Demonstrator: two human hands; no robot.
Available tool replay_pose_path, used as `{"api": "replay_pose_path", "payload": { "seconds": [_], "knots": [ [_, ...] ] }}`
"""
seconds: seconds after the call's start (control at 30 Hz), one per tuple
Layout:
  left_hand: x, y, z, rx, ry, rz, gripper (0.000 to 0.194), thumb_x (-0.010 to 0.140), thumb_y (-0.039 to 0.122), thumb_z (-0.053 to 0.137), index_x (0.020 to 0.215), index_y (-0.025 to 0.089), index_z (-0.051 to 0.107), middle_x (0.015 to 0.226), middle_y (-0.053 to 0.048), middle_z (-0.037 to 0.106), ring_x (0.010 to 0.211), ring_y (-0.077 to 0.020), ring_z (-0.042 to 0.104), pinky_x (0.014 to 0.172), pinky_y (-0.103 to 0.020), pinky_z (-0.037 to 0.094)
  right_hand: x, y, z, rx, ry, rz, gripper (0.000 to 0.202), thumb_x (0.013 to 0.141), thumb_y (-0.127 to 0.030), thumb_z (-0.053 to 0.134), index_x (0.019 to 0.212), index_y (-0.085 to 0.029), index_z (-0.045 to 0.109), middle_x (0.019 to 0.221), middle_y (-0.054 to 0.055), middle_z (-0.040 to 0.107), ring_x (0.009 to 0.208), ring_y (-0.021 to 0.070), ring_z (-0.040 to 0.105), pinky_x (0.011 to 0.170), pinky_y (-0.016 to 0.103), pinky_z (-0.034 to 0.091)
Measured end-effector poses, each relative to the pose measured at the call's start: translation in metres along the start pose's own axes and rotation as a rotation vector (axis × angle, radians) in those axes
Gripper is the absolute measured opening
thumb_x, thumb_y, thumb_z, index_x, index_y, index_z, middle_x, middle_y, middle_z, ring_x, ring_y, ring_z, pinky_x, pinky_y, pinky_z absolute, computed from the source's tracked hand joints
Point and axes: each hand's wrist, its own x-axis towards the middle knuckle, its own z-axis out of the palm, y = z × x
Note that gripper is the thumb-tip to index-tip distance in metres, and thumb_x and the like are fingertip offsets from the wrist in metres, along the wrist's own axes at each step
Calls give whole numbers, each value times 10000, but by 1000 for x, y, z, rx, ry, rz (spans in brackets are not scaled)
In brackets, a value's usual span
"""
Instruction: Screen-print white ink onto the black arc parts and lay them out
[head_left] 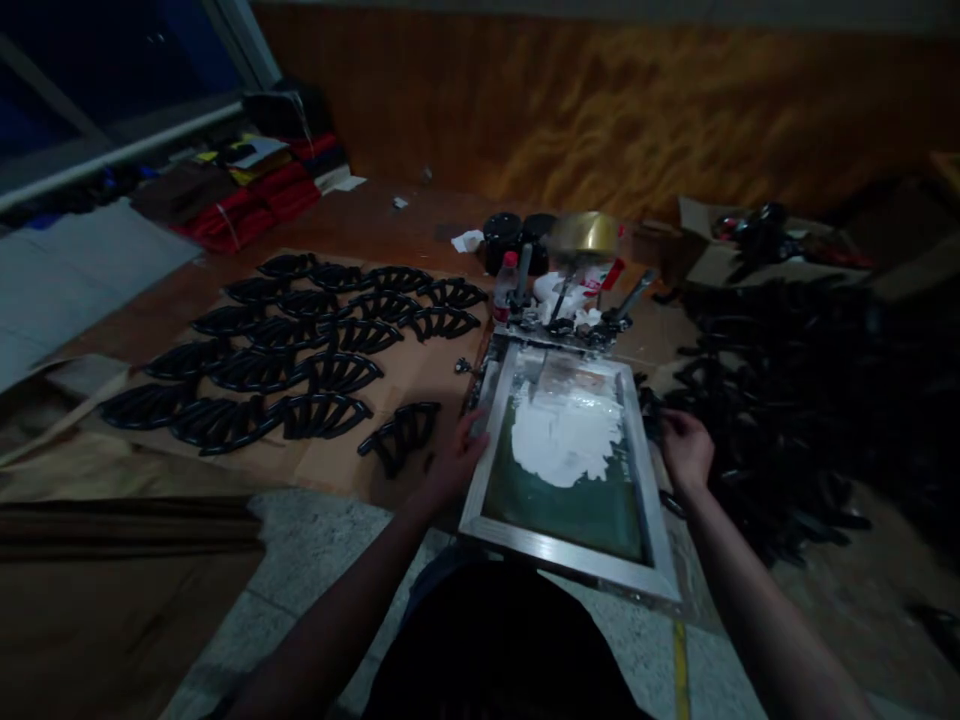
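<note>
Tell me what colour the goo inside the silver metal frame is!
The goo is white, as the head view shows.

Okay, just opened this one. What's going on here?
A person has both arms around a silver-coloured screen-printing frame, with white paste over part of its green mesh. The left hand is at the frame's left edge; the right hand is beyond its right edge, fingertips by something dark. The dim light hides whether either grips anything. Rows of curved black slatted pieces lie on cardboard to the left, and a dark heap to the right.
</note>
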Motion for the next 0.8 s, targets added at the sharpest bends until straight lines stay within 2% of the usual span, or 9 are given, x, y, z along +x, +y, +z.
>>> {"api": "replay_pose_path", "payload": {
  "seconds": [0.1,0.17,0.23,0.3,0.37,0.47,0.6,0.7,0.8],
  "knots": [
    [9,-32,8,86,-34,-42,630,900,408,504,1469,166,389,897,-68,714,808,-219,674,762,-357,547,27,-45,-3,-31,23,-186,508,884,-427,546,1290,-122,566,1338,191,504,1219,331,492,964,464,444],
    [17,-44,11,172,-36,-18,588,911,362,484,1458,158,406,1017,-97,715,954,-234,674,885,-378,525,35,-90,3,-109,-81,-379,655,820,-404,648,1386,-126,473,1464,194,388,1297,353,409,995,462,411],
    [22,-49,12,219,-44,-4,566,910,325,480,1442,139,425,1128,-127,700,1083,-251,647,974,-396,491,31,-129,8,-211,-289,-471,508,820,-322,653,1284,-139,556,1346,180,518,1196,326,493,934,409,433],
    [25,-51,11,226,-55,5,548,906,316,485,1423,137,447,1221,-139,675,1158,-263,618,1016,-412,472,17,-150,9,-294,-505,-474,280,844,-255,609,1106,-160,640,1130,140,643,1039,280,575,830,341,451],
    [26,-53,10,221,-64,21,525,909,327,484,1403,148,470,1264,-132,660,1178,-260,610,1029,-415,468,-4,-151,7,-331,-649,-490,184,863,-210,557,1011,-172,660,1015,110,675,949,246,600,759,302,443],
    [26,-56,10,196,-78,21,502,915,344,473,1381,158,493,1220,-119,686,1128,-246,639,1002,-401,492,-30,-132,-5,-279,-752,-682,231,858,-138,513,1035,-164,658,1027,103,677,958,218,598,777,286,427],
    [25,-57,11,174,-69,0,503,908,344,482,1365,139,510,1187,-126,700,1056,-244,667,960,-395,517,-29,-118,-18,-145,-870,-865,269,763,-73,559,973,-192,679,975,55,694,940,196,605,773,269,414],
    [24,-53,11,168,-64,-1,500,901,346,489,1359,148,519,1149,-114,712,1025,-242,674,932,-391,529,-24,-121,-13,-128,-781,-785,209,780,-113,572,930,-205,685,930,49,701,915,202,613,747,273,421],
    [23,-50,11,148,-76,-10,517,895,356,496,1369,151,505,1088,-99,725,983,-235,682,900,-379,539,-39,-117,-3,-122,-622,-781,259,821,-118,535,1030,-174,679,1014,96,702,944,224,608,777,307,446]
  ]
}}
